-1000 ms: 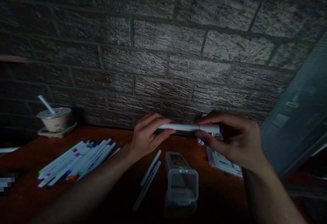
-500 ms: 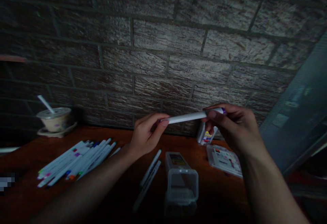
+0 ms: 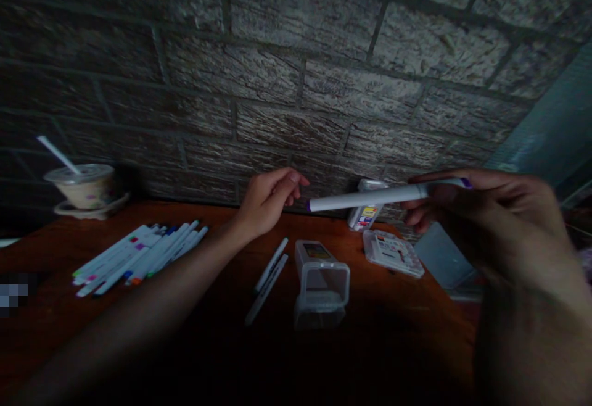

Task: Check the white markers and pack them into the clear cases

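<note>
My right hand (image 3: 490, 215) pinches the right end of a white marker (image 3: 370, 197) with a purple end cap and holds it level above the table. My left hand (image 3: 268, 202) hovers just left of the marker's free tip without touching it, its fingers loosely curved and nothing showing in them. Below the hands, two more white markers (image 3: 269, 273) lie on the red-brown table (image 3: 208, 307) beside a clear plastic box (image 3: 321, 282) that lies on its side.
A bundle of several white markers (image 3: 139, 252) lies at the left. A cup with a spoon (image 3: 83, 187) stands by the brick wall (image 3: 287, 85). A flat packet (image 3: 392, 252), a small upright pack (image 3: 365, 211) and a clear sheet (image 3: 441, 261) sit at the right.
My left hand has let go of the marker's left end. My right hand has carried the marker to the right and nearer the camera. The view has tilted down slightly.
</note>
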### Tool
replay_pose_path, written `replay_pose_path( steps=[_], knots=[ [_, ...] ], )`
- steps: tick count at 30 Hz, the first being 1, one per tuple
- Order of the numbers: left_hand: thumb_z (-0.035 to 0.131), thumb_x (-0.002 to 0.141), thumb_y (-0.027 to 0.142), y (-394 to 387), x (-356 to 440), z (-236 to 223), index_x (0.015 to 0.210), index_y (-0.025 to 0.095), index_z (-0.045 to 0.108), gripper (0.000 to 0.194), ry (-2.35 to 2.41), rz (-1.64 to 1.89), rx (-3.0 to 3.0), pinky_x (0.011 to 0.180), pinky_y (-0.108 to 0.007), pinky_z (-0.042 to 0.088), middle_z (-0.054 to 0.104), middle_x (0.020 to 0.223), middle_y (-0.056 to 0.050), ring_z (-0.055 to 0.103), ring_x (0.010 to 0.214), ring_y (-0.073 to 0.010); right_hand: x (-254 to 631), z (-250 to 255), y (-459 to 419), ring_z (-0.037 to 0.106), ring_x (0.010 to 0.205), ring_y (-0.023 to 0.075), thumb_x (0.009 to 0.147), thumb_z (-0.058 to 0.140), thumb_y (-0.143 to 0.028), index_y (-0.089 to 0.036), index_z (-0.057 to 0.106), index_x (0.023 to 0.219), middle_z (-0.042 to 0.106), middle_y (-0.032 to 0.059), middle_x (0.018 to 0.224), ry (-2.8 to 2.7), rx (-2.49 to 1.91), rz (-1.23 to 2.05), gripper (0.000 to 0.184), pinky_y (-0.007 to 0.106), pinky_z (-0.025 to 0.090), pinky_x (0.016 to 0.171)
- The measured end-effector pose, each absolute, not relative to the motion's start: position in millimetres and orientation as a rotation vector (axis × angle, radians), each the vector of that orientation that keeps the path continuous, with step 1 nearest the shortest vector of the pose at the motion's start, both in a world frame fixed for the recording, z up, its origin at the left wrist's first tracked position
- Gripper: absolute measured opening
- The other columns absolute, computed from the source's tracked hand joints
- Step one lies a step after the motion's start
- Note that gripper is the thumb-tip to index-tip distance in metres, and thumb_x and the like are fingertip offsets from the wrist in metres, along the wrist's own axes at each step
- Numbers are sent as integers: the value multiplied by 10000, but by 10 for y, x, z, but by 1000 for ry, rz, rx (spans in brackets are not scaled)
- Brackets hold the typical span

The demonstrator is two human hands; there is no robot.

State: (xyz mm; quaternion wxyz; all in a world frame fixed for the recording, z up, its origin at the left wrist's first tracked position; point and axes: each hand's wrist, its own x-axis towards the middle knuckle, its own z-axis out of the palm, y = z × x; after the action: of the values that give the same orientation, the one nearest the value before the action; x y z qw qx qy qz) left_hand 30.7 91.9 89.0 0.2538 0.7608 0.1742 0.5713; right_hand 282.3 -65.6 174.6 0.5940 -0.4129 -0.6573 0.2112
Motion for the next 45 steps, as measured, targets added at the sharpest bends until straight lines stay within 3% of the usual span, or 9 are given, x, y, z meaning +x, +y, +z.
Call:
replay_pose_path(
  steps=[4,6,10,16,22,32,36,45],
  knots=[
    [615,972,292,970,349,848,944,160,770,206,517,1247,2311,648,-264,526,780,830,-51,720,731,-177,2925,1676,-1113,749,546,180,964,703,-271,-252,832,832,790,51,678,-1739,-1180,370,185,256,590,515],
    [637,951,250,968,371,813,985,166,785,173,483,1094,2437,704,-281,536,808,903,-63,742,798,-190,2926,1547,-1300,756,527,196,943,722,-296,-269,827,876,794,36,667,-1798,-1250,279,128,247,608,495],
    [632,959,224,971,411,724,1047,173,797,194,387,823,2540,767,-302,542,825,990,-79,763,875,-205,2775,1209,-1512,775,555,225,887,756,-310,-271,824,950,816,14,720,-1907,-1410,61,100,267,632,496],
    [633,963,211,1030,474,533,1091,137,798,222,409,657,2503,767,-295,554,829,1056,-119,786,915,-223,2415,904,-1494,786,610,217,897,655,-221,-225,785,997,824,49,804,-1989,-1374,-165,164,273,648,549],
    [643,978,245,1052,537,412,1182,157,781,262,355,569,2514,857,-293,544,804,1182,-114,773,1038,-230,2212,617,-1414,791,681,236,915,584,-184,-208,760,1100,820,82,888,-2017,-1359,-201,257,317,640,587],
    [583,1018,275,1050,575,356,1152,192,801,269,282,442,2509,797,-263,520,828,1096,-76,773,947,-206,1969,354,-1219,759,693,236,939,543,-138,-198,718,1017,792,107,920,-2147,-1437,-64,201,319,589,585],
    [570,1024,294,1050,577,355,1130,187,808,282,273,421,2499,792,-270,517,831,1076,-77,769,929,-209,1916,354,-1136,770,711,260,982,569,-204,-173,718,1024,795,114,926,-2165,-1459,21,158,350,595,604],
    [580,1014,276,1027,578,365,1120,209,812,264,275,427,2478,846,-288,528,830,1086,-69,770,958,-213,1876,417,-1035,768,651,271,1012,528,-276,-149,713,1132,800,121,893,-2176,-1614,157,254,346,531,527]
  ],
)
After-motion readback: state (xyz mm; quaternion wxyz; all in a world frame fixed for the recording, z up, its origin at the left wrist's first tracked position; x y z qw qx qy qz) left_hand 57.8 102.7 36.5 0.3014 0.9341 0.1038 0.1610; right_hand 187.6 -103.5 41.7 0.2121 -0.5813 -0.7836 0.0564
